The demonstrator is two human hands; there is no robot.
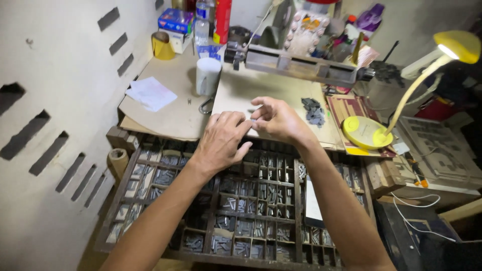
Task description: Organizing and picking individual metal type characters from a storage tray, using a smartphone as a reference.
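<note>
From my head view, my left hand (221, 138) lies knuckles up, fingers curled loosely at the near edge of a flat brown board (266, 93); I cannot tell whether it grips anything. My right hand (278, 119), touching it on the right, pinches its fingertips on something small that I cannot make out. Under both wrists sits a dark wooden type case (251, 206), its many small square compartments holding dull grey metal slugs. Just right of my right hand, a loose heap of grey metal pieces (313, 111) rests on the board. Farther right stands a glossy yellow lamp (369, 131) with a round base.
</note>
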